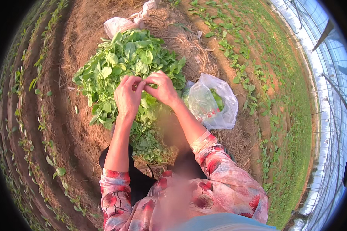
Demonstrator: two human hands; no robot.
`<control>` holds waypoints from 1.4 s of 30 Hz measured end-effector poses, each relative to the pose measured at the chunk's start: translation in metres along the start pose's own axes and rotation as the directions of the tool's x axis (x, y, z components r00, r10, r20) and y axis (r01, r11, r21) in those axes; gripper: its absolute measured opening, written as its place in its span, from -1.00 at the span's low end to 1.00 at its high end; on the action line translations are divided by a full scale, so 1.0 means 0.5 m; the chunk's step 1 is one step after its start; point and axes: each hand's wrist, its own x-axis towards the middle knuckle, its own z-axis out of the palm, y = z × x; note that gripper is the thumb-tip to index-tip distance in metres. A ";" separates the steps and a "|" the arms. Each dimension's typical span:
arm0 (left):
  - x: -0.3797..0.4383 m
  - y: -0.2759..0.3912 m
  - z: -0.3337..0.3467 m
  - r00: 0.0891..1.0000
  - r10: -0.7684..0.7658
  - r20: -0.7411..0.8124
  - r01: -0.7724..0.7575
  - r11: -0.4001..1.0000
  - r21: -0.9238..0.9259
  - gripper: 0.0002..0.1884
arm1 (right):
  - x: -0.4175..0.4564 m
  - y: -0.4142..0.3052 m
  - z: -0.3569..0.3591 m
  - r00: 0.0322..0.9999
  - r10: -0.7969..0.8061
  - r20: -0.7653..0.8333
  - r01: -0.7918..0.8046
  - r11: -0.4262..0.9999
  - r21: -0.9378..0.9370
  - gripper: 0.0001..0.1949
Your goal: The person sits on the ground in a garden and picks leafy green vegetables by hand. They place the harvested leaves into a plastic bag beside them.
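Over a large heap of leafy greens (127, 55), my left hand (128, 95) and my right hand (163, 88) meet at their fingertips. Thumb and forefinger of each are pinched on a small sprig of greens, mostly hidden by the fingers. Loose leaves of the heap lie just beyond and below both hands. Closer to my legs, a lower pile of smaller green leaves (149, 141) rests on the ground. To the right of my right forearm stands a translucent plastic bag (211, 104) with red printing, its mouth open and some greens inside.
A whitish sack (120, 25) with a twisted end lies behind the heap. Dry straw (205, 57) covers the soil nearby. Rows of young plants grow on the left (43, 121) and right (248, 83). A greenhouse wall (329, 86) with metal framing curves along the far right.
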 end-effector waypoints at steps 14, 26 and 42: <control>0.007 -0.009 -0.003 0.996 -0.003 -0.092 0.003 1.000 0.000 -0.90 | -0.001 0.010 0.012 0.998 0.033 -0.060 -0.036 0.998 -0.049 -0.82; 0.006 -0.023 -0.054 0.962 0.269 -0.046 -0.257 0.951 0.173 -0.84 | 0.004 -0.004 -0.032 0.939 0.208 0.275 -0.305 0.872 0.382 -0.78; 0.013 -0.001 -0.045 0.984 -0.170 0.052 0.177 0.909 -0.378 -0.86 | 0.012 -0.006 -0.038 0.966 0.132 0.222 -0.231 0.827 0.512 -0.82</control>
